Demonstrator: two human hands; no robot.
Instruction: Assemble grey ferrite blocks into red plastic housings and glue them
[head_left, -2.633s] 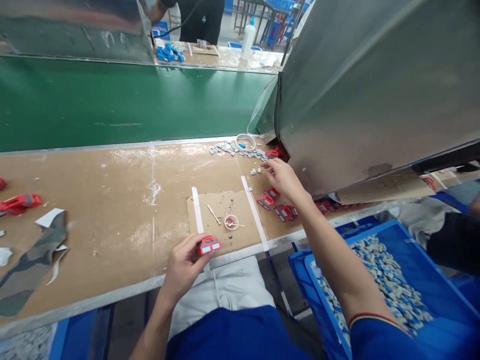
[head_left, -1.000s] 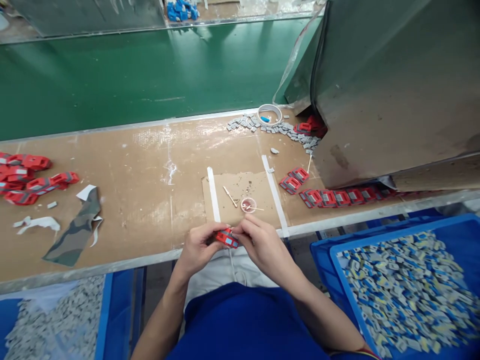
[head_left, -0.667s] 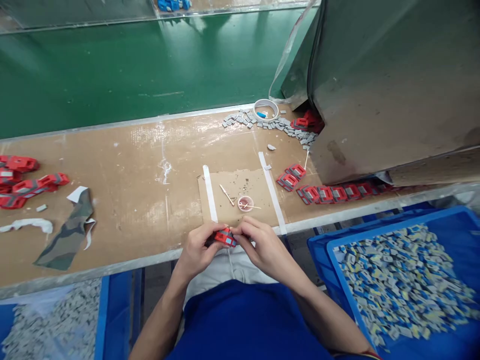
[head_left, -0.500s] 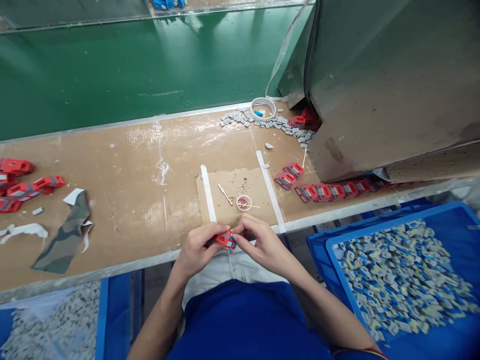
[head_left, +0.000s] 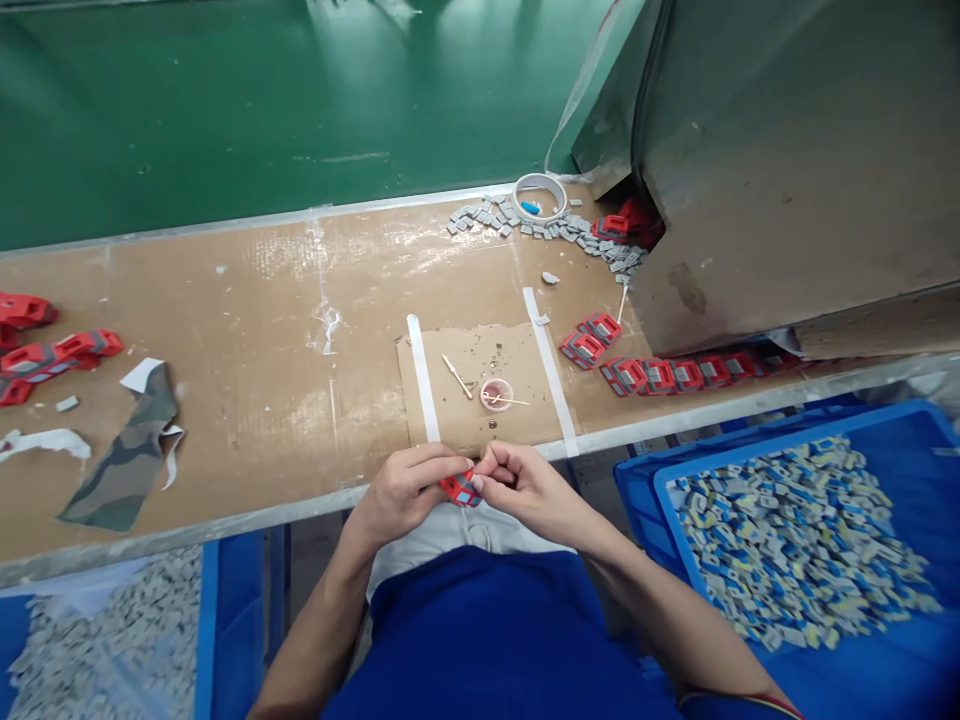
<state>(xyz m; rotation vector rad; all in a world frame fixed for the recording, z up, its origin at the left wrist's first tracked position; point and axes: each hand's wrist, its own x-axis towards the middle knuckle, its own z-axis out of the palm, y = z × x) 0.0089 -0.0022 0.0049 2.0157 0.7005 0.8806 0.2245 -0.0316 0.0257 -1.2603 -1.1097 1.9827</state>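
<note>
A small red and grey toy part [head_left: 462, 489] is held over my lap, just off the table's front edge. My left hand [head_left: 409, 490] grips it from the left with fingers and thumb. On its right side, my right hand [head_left: 525, 490] is closed, thumb and forefinger pinched against the part; anything tiny between those fingertips is hidden. Beyond my hands, a piece of cardboard [head_left: 442, 410] is taped to the table, with a small cup [head_left: 496, 395] of reddish content and thin sticks across it. A white stick [head_left: 457, 377] lies left of the cup.
Red parts [head_left: 660, 376] line the table's right side; others [head_left: 56, 358] lie at far left near a camouflage cloth [head_left: 127, 460]. Grey pieces surround a tape roll [head_left: 540, 198]. Blue bins [head_left: 660, 500] of small pieces stand below. A large panel [head_left: 795, 180] overhangs the right.
The camera view has shifted slightly, moving the table scene up. Both hands still hold the red part, and the right fingers have curled in more tightly beside it.
</note>
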